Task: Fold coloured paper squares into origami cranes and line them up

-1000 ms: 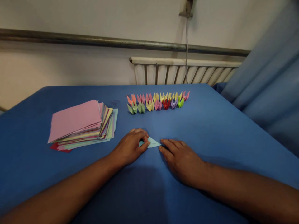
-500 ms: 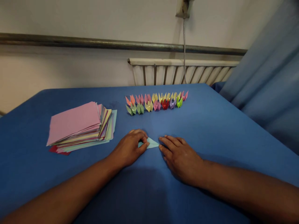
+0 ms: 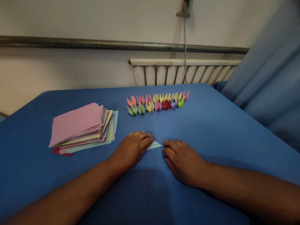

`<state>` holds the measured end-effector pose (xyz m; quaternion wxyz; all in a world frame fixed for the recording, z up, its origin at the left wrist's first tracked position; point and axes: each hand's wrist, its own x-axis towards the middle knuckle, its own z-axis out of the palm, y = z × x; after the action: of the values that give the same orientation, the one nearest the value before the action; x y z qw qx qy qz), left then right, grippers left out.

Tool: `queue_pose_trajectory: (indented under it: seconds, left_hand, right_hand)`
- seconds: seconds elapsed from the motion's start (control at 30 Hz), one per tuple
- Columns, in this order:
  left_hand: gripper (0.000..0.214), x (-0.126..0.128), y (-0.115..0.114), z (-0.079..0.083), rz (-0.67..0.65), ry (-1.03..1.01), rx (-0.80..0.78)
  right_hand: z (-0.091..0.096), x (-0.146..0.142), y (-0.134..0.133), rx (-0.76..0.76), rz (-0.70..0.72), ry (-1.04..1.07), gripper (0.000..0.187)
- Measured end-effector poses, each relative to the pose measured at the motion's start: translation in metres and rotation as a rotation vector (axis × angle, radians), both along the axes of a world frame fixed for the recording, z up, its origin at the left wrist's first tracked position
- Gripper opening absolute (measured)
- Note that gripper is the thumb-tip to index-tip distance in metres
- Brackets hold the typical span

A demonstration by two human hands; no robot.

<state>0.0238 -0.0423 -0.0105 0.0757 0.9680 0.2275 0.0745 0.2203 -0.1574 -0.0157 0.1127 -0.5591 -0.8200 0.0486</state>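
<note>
A small piece of folded light-blue paper (image 3: 155,145) lies on the blue surface, its narrow point toward the right. My left hand (image 3: 132,148) rests over its wider end, fingers pressing it down and hiding most of it. At the narrow point is my right hand (image 3: 184,161), palm down and slightly bent. Its fingertips are at or just beside the tip; contact is hard to make out. Beyond both hands, several small folded paper cranes (image 3: 150,107) in many colours stand in two rows.
On the left sits a thick, uneven stack of coloured paper sheets (image 3: 76,125), pink on top. A white railing (image 3: 187,62), a metal bar (image 3: 93,43) and a hanging cord (image 3: 185,37) are at the far wall. A blue curtain (image 3: 269,68) hangs at the right.
My left hand has slid right over the folded paper, its fingers now flatter and covering more. My right hand's fingers have bent more at the tip. The view has shifted slightly.
</note>
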Motion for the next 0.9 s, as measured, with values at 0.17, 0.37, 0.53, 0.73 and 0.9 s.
queue_pose_trajectory:
  seconds: [0.17, 0.37, 0.53, 0.73, 0.9]
  left_hand:
    - [0.024, 0.0037, -0.0024, 0.0087, -0.086, 0.096, 0.111]
    - [0.022, 0.0064, -0.0037, 0.0059, -0.103, 0.091, 0.134]
    - [0.024, 0.0062, -0.0035, 0.0048, -0.106, 0.137, 0.139]
    - [0.03, 0.0021, -0.0055, 0.002, -0.083, 0.078, 0.11]
    - [0.027, 0.0005, -0.0061, 0.0007, -0.09, 0.03, 0.076]
  right_hand:
    - [-0.003, -0.002, -0.0019, 0.03, -0.012, -0.041, 0.036]
    - [-0.0066, -0.0009, -0.0026, 0.032, 0.016, -0.098, 0.042]
    - [-0.0069, -0.0011, -0.0021, 0.037, 0.02, -0.125, 0.042]
    - [-0.0054, -0.0011, -0.0023, 0.035, -0.012, -0.062, 0.034]
    - [0.0, 0.0013, 0.0003, 0.0, -0.042, 0.043, 0.036]
